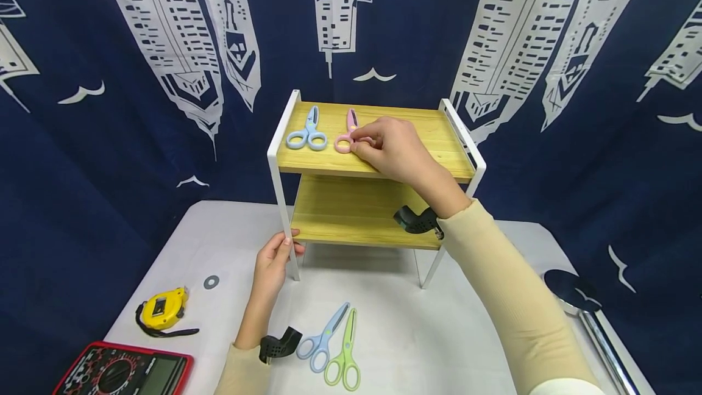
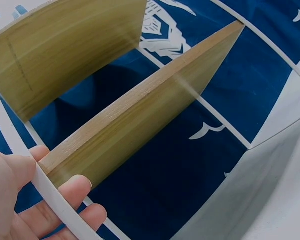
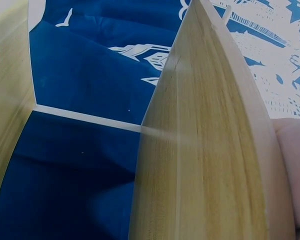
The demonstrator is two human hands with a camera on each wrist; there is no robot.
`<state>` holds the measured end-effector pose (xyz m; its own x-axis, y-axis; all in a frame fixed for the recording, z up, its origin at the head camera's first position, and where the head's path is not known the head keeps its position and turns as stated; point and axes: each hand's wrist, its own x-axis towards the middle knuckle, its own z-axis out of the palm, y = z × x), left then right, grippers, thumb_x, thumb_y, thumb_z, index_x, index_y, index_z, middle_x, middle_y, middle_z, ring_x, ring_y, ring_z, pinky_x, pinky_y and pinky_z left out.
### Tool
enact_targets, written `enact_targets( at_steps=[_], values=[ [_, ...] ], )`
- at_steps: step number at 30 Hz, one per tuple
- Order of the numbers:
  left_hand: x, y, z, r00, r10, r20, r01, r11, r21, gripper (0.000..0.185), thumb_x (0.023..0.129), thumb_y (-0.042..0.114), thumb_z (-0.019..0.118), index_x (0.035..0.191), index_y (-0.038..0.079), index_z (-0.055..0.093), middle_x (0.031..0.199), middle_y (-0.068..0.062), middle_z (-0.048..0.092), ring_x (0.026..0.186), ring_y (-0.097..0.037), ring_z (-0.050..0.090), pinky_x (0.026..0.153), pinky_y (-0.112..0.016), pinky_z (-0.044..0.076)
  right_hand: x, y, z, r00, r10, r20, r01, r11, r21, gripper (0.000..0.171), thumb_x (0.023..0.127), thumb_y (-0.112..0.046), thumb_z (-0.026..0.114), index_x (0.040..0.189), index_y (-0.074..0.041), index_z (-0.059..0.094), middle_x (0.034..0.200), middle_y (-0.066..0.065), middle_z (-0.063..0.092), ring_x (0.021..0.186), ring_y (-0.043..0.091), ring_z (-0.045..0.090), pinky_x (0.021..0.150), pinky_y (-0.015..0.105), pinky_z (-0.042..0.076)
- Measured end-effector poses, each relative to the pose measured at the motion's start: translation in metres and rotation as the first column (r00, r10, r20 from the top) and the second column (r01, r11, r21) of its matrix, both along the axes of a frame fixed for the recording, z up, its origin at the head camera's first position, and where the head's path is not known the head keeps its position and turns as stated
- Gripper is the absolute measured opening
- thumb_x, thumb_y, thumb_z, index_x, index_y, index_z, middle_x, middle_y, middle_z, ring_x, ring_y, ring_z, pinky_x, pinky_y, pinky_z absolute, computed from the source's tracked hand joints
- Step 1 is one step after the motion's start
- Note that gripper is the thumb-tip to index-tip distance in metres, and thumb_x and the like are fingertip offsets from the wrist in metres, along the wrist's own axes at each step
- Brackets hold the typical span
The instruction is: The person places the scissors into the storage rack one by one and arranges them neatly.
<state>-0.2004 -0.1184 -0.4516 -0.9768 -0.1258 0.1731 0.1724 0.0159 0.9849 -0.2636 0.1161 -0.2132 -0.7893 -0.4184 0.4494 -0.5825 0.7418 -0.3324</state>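
Note:
A two-tier wooden shelf [image 1: 351,209] with a white metal frame stands on the table. Over its top board, my right hand [image 1: 397,148] pinches a pair of pink scissors [image 1: 351,119] by the handles, which the fingers partly cover. Left of them on the same board lie light blue scissors [image 1: 312,117], blades toward the back. My left hand [image 1: 272,267] grips the frame's front left leg [image 2: 55,197] beside the lower board, thumb and fingers around it. In the right wrist view, the top board hides most of my right hand [image 3: 293,165].
Blue scissors [image 1: 332,326] and green scissors [image 1: 348,346] lie on the table before the shelf. At left are a yellow tape measure [image 1: 164,308], a grey washer [image 1: 211,282] and a red multimeter [image 1: 126,370]. A round black-topped object with a metal bar [image 1: 603,346] lies at right.

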Motion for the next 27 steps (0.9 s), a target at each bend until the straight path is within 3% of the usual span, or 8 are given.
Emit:
enact_targets(
  at_steps=[6,9,11,14,17,19,22,27],
  values=[
    [0.001,-0.001,-0.001,1.0,0.009,-0.008,-0.009,1.0,0.004,0.03,0.108,0.011,0.045,0.127,-0.005,0.063,0.078,0.019,0.069,0.084,0.0,0.067,0.085,-0.027,0.044,0.004,-0.001,-0.001,1.0,0.002,0.0,-0.002,1.0,-0.029,0.03,0.093,-0.023,0.071,0.119,-0.009,0.076,0.098,0.012,0.072,0.079,0.025,0.057,0.072,0.035,0.04],
    [0.002,0.0,-0.002,0.999,0.01,-0.031,-0.01,1.0,0.007,0.03,0.108,0.01,0.045,0.125,-0.007,0.063,0.078,0.018,0.07,0.083,0.0,0.066,0.084,-0.027,0.044,0.01,0.003,-0.008,0.991,0.019,-0.132,-0.034,0.993,-0.111,0.033,0.09,-0.018,0.072,0.121,-0.005,0.074,0.103,0.015,0.072,0.08,0.026,0.06,0.073,0.036,0.044],
    [0.002,0.001,-0.003,0.999,0.006,-0.036,-0.006,1.0,0.01,0.03,0.108,0.009,0.045,0.125,-0.008,0.062,0.078,0.017,0.069,0.083,0.0,0.066,0.084,-0.026,0.045,0.018,0.008,-0.017,0.959,0.029,-0.28,-0.088,0.976,-0.2,0.03,0.088,-0.013,0.072,0.115,-0.002,0.074,0.101,0.017,0.072,0.08,0.026,0.062,0.074,0.034,0.047],
    [0.002,0.003,-0.004,0.999,0.001,-0.036,0.0,1.0,0.007,0.03,0.108,0.01,0.045,0.125,-0.008,0.062,0.079,0.017,0.07,0.083,0.0,0.066,0.084,-0.027,0.045,0.036,0.016,-0.038,0.878,0.03,-0.478,-0.229,0.903,-0.364,0.018,0.084,-0.004,0.071,0.1,0.003,0.075,0.094,0.019,0.072,0.079,0.027,0.065,0.075,0.026,0.052],
    [0.002,0.004,-0.003,1.0,0.002,-0.024,-0.002,1.0,0.002,0.03,0.108,0.011,0.045,0.125,-0.007,0.063,0.079,0.016,0.07,0.084,0.0,0.066,0.085,-0.029,0.045,0.059,0.021,-0.067,0.813,0.072,-0.577,-0.379,0.819,-0.432,0.012,0.081,0.0,0.067,0.09,0.006,0.074,0.086,0.019,0.071,0.078,0.026,0.064,0.079,0.018,0.052],
    [0.002,0.003,-0.002,1.0,0.006,-0.018,-0.006,1.0,-0.001,0.03,0.108,0.012,0.045,0.125,-0.005,0.064,0.08,0.015,0.07,0.084,-0.001,0.066,0.086,-0.03,0.045,0.075,0.022,-0.092,0.802,0.131,-0.583,-0.44,0.789,-0.428,0.01,0.081,0.001,0.066,0.087,0.005,0.073,0.083,0.017,0.071,0.076,0.023,0.064,0.078,0.017,0.053],
    [0.001,0.001,-0.001,1.0,0.01,-0.012,-0.01,1.0,-0.008,0.03,0.108,0.012,0.045,0.125,-0.004,0.064,0.081,0.012,0.071,0.085,-0.001,0.066,0.087,-0.031,0.045,0.098,0.02,-0.138,0.826,0.236,-0.512,-0.475,0.78,-0.407,0.01,0.081,0.002,0.067,0.089,0.002,0.073,0.083,0.012,0.071,0.072,0.017,0.063,0.072,0.017,0.053],
    [0.0,-0.002,0.0,1.0,0.007,-0.007,-0.008,1.0,-0.012,0.03,0.108,0.012,0.046,0.126,-0.003,0.064,0.083,0.005,0.073,0.085,-0.001,0.066,0.088,-0.03,0.044,0.13,0.011,-0.218,0.913,0.335,-0.233,-0.407,0.801,-0.439,0.022,0.079,0.008,0.071,0.094,-0.007,0.074,0.084,0.003,0.072,0.069,0.007,0.061,0.065,0.017,0.052]
  ],
)
